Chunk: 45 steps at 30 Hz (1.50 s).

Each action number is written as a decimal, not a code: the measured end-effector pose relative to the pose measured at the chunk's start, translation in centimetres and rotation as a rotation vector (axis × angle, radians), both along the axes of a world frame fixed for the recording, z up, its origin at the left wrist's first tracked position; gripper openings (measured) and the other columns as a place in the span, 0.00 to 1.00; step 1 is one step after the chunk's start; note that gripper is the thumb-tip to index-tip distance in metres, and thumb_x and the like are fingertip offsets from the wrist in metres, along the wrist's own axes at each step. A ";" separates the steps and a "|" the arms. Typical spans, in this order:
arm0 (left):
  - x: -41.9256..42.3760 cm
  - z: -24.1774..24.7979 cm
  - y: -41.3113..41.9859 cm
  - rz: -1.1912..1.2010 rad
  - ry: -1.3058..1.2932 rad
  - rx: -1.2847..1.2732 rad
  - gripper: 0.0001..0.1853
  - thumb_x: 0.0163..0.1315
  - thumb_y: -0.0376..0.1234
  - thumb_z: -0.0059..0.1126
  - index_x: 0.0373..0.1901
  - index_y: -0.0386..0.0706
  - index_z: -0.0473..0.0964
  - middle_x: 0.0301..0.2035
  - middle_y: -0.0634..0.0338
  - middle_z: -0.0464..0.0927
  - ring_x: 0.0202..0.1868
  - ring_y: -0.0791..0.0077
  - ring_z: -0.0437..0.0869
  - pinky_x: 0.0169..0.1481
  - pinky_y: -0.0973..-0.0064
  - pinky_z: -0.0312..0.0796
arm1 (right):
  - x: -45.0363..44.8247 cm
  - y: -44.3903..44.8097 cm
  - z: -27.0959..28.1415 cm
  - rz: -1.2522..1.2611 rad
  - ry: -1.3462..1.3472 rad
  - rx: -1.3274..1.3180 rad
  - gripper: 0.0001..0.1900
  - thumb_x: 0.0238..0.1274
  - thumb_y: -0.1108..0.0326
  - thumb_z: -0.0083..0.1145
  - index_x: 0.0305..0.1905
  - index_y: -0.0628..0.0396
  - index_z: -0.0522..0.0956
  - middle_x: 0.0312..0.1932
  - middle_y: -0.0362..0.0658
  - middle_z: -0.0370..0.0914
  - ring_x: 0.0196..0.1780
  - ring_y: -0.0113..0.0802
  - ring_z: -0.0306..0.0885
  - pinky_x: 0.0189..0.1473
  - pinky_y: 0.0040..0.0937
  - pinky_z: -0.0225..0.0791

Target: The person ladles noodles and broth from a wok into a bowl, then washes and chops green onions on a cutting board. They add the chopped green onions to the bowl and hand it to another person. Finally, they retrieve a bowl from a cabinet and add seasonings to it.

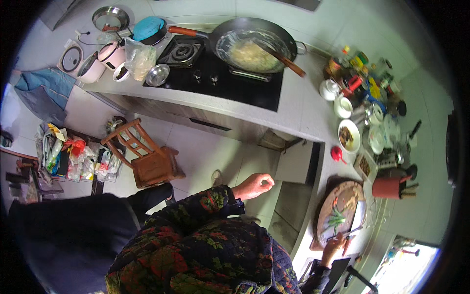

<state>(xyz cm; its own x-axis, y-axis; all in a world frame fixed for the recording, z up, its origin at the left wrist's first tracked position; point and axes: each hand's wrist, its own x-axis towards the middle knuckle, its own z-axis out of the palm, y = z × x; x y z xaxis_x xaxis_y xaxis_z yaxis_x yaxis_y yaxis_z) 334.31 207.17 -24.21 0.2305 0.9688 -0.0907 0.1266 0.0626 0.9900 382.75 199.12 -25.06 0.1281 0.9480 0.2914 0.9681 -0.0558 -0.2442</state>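
Observation:
My left hand (253, 186) hangs over the floor before the counter, its fingers curled towards the thumb, with nothing visible in it. At the lower right, my right hand (333, 248) is at the near edge of a round wooden cutting board (326, 207), closed around a thin utensil (354, 231) whose kind is unclear. Cut green vegetable pieces (336, 217) and small red bits lie on the board. A shiny blade (360, 215) rests at its right side. On the stove, a large wok (242, 27) holds pale food (253, 57) and a wooden-handled spatula (288, 63).
Bottles and jars (354, 84) crowd the right corner, near a bowl of dark food (349, 147) and a red utensil holder (387, 188). A wooden chair (152, 167) stands on the floor. A person in dark clothing (73, 235) is close at left. A lower cabinet door (293, 163) stands open.

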 end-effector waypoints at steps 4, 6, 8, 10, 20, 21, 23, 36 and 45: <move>-13.3 -0.6 4.7 0.119 -0.064 -0.024 0.07 0.68 0.28 0.56 0.44 0.36 0.77 0.43 0.58 0.82 0.46 0.75 0.82 0.51 0.74 0.75 | -17.8 7.3 1.2 0.026 0.225 -0.216 0.13 0.53 0.78 0.57 0.46 0.60 0.77 0.32 0.47 0.70 0.38 0.43 0.70 0.42 0.40 0.67; -20.3 -0.7 6.2 0.183 -0.095 0.012 0.07 0.69 0.29 0.55 0.44 0.36 0.78 0.43 0.60 0.81 0.46 0.75 0.81 0.51 0.75 0.75 | -27.2 12.2 1.6 0.130 0.294 -0.243 0.11 0.54 0.80 0.49 0.42 0.60 0.77 0.33 0.52 0.75 0.41 0.48 0.75 0.44 0.40 0.68; -26.2 -0.4 7.2 0.248 -0.056 -0.048 0.07 0.69 0.29 0.55 0.45 0.36 0.78 0.43 0.60 0.81 0.45 0.77 0.81 0.50 0.76 0.75 | -35.1 16.4 2.4 0.317 0.348 -0.149 0.15 0.50 0.82 0.47 0.43 0.59 0.79 0.34 0.51 0.76 0.40 0.48 0.75 0.42 0.39 0.69; -31.6 0.0 7.8 0.328 -0.037 -0.062 0.07 0.68 0.28 0.55 0.45 0.36 0.77 0.43 0.61 0.81 0.44 0.80 0.80 0.49 0.78 0.74 | -41.9 19.6 2.6 0.451 0.438 -0.299 0.21 0.47 0.82 0.49 0.50 0.59 0.78 0.45 0.51 0.76 0.49 0.49 0.77 0.51 0.38 0.72; -41.2 -1.5 5.9 0.479 0.386 0.157 0.09 0.66 0.29 0.56 0.45 0.36 0.78 0.40 0.59 0.81 0.40 0.81 0.79 0.44 0.79 0.72 | -62.3 30.1 -12.7 0.522 1.478 -1.294 0.22 0.69 0.64 0.53 0.65 0.53 0.67 0.59 0.50 0.74 0.56 0.44 0.77 0.56 0.42 0.73; -41.5 -1.1 5.7 0.481 0.462 0.155 0.09 0.66 0.29 0.56 0.45 0.36 0.78 0.39 0.59 0.81 0.39 0.80 0.79 0.43 0.79 0.72 | -63.7 30.7 -14.6 0.488 1.765 -1.383 0.24 0.72 0.59 0.50 0.69 0.50 0.63 0.61 0.51 0.72 0.59 0.46 0.75 0.60 0.46 0.70; -41.7 -0.2 4.9 0.656 0.227 -0.215 0.10 0.65 0.30 0.56 0.45 0.36 0.78 0.35 0.59 0.81 0.37 0.78 0.79 0.41 0.77 0.73 | -68.1 32.2 -18.4 -0.010 1.842 -1.489 0.29 0.73 0.51 0.45 0.74 0.46 0.56 0.68 0.51 0.66 0.65 0.49 0.68 0.66 0.51 0.64; -44.8 -6.0 2.0 0.626 0.012 -0.423 0.11 0.65 0.33 0.58 0.43 0.34 0.78 0.42 0.57 0.79 0.46 0.74 0.78 0.53 0.74 0.70 | -79.7 33.7 -22.9 -0.152 2.322 -0.904 0.20 0.58 0.80 0.51 0.56 0.54 0.73 0.55 0.45 0.74 0.59 0.44 0.73 0.63 0.49 0.67; -62.2 -4.5 -14.9 0.744 0.101 -0.455 0.09 0.65 0.31 0.58 0.43 0.35 0.78 0.39 0.59 0.81 0.46 0.77 0.78 0.53 0.78 0.69 | -88.1 27.2 -24.6 0.042 2.306 -0.624 0.17 0.44 0.83 0.46 0.41 0.54 0.72 0.39 0.44 0.72 0.46 0.43 0.72 0.62 0.55 0.66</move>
<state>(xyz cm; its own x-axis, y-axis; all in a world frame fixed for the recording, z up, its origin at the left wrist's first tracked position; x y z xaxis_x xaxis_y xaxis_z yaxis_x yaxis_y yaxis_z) 272.12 192.30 -28.73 -0.4767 0.7296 -0.4904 -0.0181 0.5496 0.8352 294.60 226.36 -49.65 -0.3135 0.8417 -0.4397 -0.7266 -0.5107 -0.4596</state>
